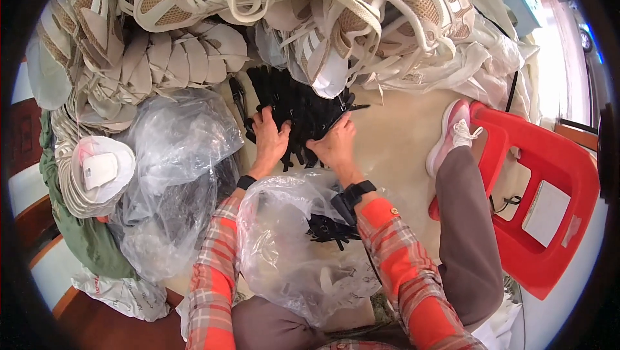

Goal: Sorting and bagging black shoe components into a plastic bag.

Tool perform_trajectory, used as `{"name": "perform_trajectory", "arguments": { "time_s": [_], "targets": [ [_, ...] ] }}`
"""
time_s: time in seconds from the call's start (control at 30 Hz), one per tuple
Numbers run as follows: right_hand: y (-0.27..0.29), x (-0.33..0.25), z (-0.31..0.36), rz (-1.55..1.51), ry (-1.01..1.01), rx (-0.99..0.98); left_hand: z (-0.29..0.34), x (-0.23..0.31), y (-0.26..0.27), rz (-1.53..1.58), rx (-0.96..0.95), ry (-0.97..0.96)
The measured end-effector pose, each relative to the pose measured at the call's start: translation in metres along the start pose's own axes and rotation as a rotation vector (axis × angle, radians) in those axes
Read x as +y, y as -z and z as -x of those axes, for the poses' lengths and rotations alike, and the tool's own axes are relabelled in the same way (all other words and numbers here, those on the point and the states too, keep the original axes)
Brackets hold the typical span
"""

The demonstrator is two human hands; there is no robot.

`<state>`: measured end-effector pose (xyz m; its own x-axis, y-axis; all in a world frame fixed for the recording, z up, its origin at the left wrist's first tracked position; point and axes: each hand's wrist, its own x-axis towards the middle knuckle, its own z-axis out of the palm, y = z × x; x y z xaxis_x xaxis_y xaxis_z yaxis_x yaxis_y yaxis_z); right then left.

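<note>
A pile of black straps (294, 101), with loose ends poking out, lies on the floor ahead of me. My left hand (268, 138) grips its near left side, fingers and thumb pressed into the straps. On the near right side, my right hand (336, 143) is closed around more of them, its fingertips partly hidden. Between my forearms, a clear plastic bag (278, 221) lies over my lap, with a smaller bunch of black straps (329, 228) at it. One separate black strap (237, 96) rests left of the pile.
Beige and white shoe uppers (413, 14) with long laces are heaped along the far side. Stacked pale shoe pieces (187, 59) and another clear bag (174, 156) are at left. A red plastic stool (549, 130) lies at right beside my pink shoe (447, 133).
</note>
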<state>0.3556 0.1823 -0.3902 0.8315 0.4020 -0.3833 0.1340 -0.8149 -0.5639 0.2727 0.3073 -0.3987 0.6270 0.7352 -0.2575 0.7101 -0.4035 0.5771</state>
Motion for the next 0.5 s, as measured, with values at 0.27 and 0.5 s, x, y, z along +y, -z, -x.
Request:
{"name": "perform_trajectory", "arguments": {
  "time_s": [0.27,0.5],
  "targets": [
    [-0.015,-0.018,0.002,0.024,-0.113,0.068,0.0,-0.04,0.03,0.349,-0.183,-0.058],
    [-0.007,-0.024,0.005,0.118,-0.19,0.121,0.084,0.056,0.162,0.987,-0.474,0.417]
  ]
}}
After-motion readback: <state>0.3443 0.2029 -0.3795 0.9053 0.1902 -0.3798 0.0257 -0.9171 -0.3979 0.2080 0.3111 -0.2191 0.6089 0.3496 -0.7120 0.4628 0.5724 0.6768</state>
